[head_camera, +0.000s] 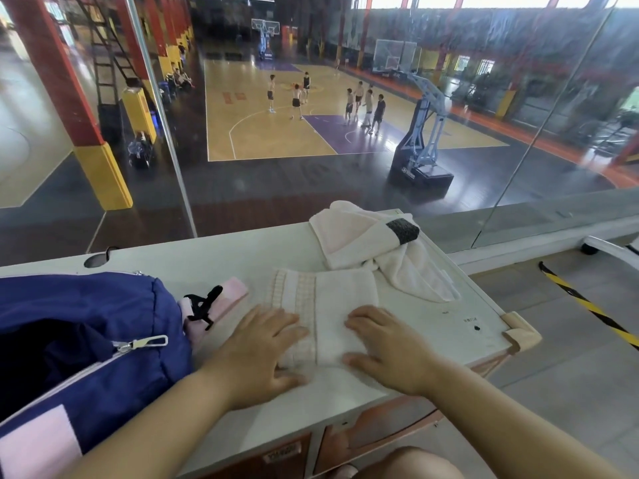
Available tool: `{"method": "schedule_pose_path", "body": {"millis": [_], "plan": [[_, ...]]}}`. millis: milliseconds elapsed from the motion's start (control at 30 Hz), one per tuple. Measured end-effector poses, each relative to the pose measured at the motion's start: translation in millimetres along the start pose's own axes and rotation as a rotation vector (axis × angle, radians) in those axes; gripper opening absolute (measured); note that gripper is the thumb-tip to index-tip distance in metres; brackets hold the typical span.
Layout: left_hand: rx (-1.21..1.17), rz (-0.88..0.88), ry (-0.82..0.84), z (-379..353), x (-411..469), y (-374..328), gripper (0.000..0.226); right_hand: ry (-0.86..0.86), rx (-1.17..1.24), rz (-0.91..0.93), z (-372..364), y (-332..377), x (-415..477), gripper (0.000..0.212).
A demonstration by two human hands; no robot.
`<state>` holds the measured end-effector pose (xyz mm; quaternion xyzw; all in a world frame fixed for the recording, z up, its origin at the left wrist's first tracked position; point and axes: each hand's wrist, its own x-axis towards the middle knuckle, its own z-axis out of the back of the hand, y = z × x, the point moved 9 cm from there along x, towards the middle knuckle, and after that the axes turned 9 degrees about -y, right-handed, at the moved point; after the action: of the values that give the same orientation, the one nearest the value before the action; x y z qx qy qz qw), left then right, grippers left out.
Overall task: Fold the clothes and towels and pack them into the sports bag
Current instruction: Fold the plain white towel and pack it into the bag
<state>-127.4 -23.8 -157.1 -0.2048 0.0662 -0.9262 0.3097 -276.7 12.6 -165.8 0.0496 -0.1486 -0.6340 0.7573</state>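
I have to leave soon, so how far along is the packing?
Done: the small towel lies folded on the table. In hand: left hand and right hand press it flat. Remaining: put it in the open sports bag, then fold the rumpled white cloth behind.

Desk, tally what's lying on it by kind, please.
Bag: 1
Folded towel: 1
Unfolded pile: 1
Total: 3
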Motion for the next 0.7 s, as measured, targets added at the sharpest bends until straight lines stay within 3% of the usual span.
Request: {"method": "schedule_pose_path", "body": {"millis": [67, 200, 367, 467, 567, 700], "plan": [[0.055, -0.02, 0.044, -7, -6, 3, 0.065, 0.104, -0.046, -0.01, -11, -4, -10, 0.083], [0.1, -0.045, 0.016, -3, -8, -3, 0.056, -0.022, -0.029, -0.004, 0, 1, -18, 0.056], [-0.178, 0.222, 0.034, 10, -11, 14, 0.03, 0.017, 0.219, -0.216, 18, -15, -22, 0.035], [-0.309, 0.347, 0.027, 14, -11, 23, 0.036, 0.037, 0.405, -0.331, 20, -25, -21, 0.018], [-0.271, 0.451, 0.013, 11, -5, 31, 0.025, 0.013, 0.476, -0.425, 15, -32, -18, 0.021], [-0.191, 0.673, 0.069, 1, 5, 47, 0.032, -0.039, 0.438, -0.559, 13, -45, -8, 0.039]]}}
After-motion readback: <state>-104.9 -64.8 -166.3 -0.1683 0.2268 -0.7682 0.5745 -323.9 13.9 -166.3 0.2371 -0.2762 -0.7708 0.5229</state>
